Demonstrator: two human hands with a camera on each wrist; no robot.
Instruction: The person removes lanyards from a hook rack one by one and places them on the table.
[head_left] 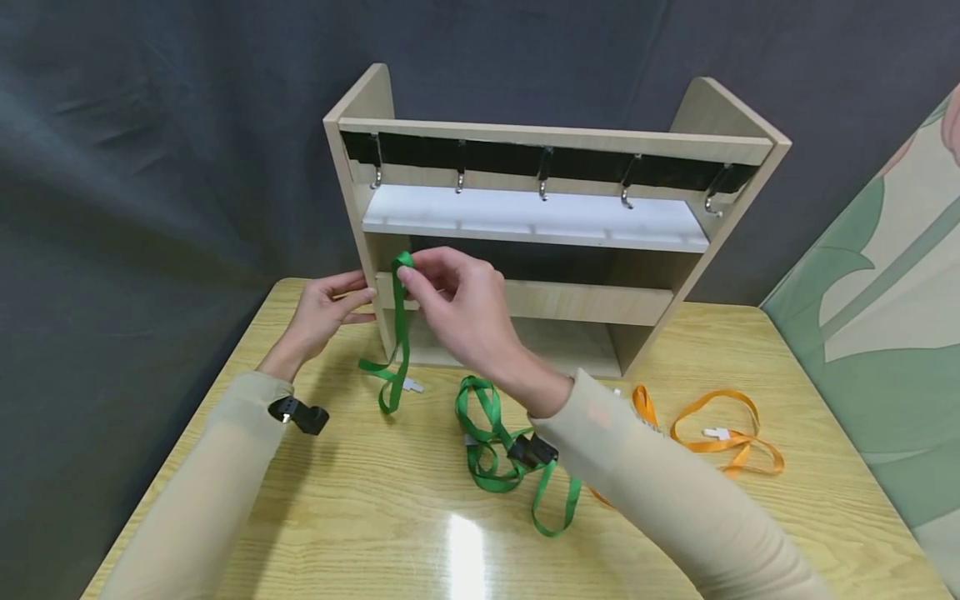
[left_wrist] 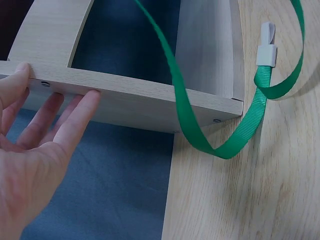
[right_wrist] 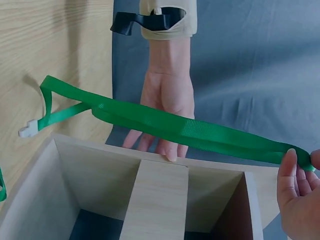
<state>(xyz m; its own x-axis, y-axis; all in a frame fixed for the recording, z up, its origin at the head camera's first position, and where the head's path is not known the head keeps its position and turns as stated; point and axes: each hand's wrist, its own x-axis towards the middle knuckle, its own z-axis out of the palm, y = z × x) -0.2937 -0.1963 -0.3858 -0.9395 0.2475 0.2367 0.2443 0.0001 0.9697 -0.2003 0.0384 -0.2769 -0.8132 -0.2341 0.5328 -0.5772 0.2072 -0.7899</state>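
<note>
A green lanyard [head_left: 401, 325] hangs from my right hand [head_left: 468, 308], pinched between thumb and fingers near its upper loop. Its lower end, with a white plastic clip [left_wrist: 266, 55], reaches down to the tabletop by the shelf's front left corner. My left hand [head_left: 322, 312] touches the left side panel of the small wooden shelf [head_left: 588, 300], its fingers extended against the panel's edge. In the right wrist view the lanyard [right_wrist: 150, 122] stretches across in front of the left hand [right_wrist: 167, 95].
Several metal hooks [head_left: 543, 175] line a black strip under the shelf's top rail. More green lanyards [head_left: 491, 483] lie in a tangle on the wooden table [head_left: 360, 517], partly under my right forearm. Orange lanyards [head_left: 738, 437] lie at the right. Dark cloth [head_left: 187, 167] hangs behind.
</note>
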